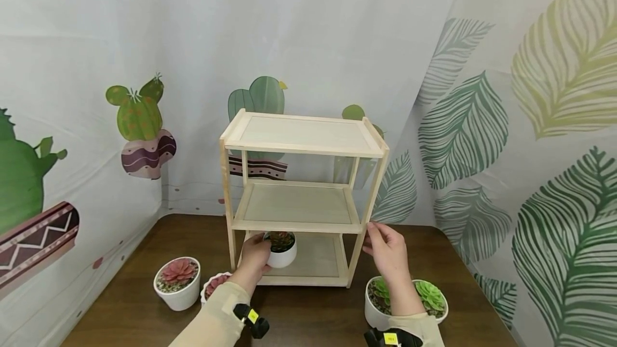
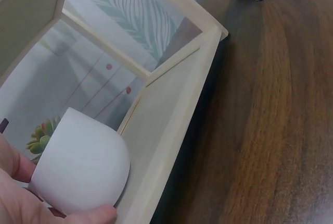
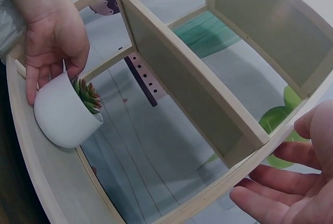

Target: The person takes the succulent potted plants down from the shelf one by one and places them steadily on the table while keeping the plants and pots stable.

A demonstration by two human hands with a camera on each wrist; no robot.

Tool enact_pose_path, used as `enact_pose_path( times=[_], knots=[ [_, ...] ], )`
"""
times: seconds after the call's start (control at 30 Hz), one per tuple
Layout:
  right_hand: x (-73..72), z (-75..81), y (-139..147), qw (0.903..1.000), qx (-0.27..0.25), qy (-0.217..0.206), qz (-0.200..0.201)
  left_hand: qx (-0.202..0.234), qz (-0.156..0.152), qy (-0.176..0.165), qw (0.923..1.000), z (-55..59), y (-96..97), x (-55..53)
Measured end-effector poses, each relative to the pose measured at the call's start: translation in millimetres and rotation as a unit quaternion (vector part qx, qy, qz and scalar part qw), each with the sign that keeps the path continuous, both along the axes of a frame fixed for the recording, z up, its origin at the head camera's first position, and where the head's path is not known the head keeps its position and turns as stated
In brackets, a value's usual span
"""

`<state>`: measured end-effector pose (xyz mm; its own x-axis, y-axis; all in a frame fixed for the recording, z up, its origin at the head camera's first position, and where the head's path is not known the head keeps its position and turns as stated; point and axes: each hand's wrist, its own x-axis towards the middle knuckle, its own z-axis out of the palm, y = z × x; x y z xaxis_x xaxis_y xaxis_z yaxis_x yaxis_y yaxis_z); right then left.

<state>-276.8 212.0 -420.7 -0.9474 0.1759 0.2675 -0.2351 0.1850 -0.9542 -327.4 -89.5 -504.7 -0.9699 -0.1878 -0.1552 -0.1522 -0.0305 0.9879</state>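
My left hand (image 1: 256, 256) grips a small white pot (image 2: 86, 166) by its side, thumb and fingers around the wall. In it grows a green succulent with reddish tips (image 3: 87, 96). The pot is over the left part of the bottom shelf of a pale wooden three-tier rack (image 1: 296, 226), its base close to the shelf board in the right wrist view. My right hand (image 1: 387, 248) is at the rack's right front post (image 3: 210, 195), loosely bent fingertips against its outer side.
A white pot with a pink succulent (image 1: 177, 283) stands left of the rack, and a second pink one (image 1: 215, 285) is partly hidden by my left forearm. Under my right forearm, a white planter (image 1: 377, 312) holds green succulents. A printed curtain (image 1: 308, 31) hangs behind the brown table (image 1: 308, 315).
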Motion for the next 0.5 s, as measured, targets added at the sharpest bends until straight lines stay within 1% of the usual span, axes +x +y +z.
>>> enact_pose_path(
  times=[0.13, 0.3, 0.5],
  knots=[
    [-0.3, -0.7, -0.3, 1.0000, -0.001, -0.001, -0.002, 0.002, 0.002, 0.002, 1.0000, 0.3, 0.6, 0.0],
    [-0.8, -1.1, -0.4, 1.0000, -0.006, -0.003, 0.001, 0.012, -0.010, 0.008, 0.9998, 3.0, 0.1, 0.7],
    [0.2, -0.7, 0.0, 1.0000, -0.005, -0.004, 0.000, 0.003, -0.019, 0.020, 0.9996, 6.5, -2.2, -1.0]
  ],
)
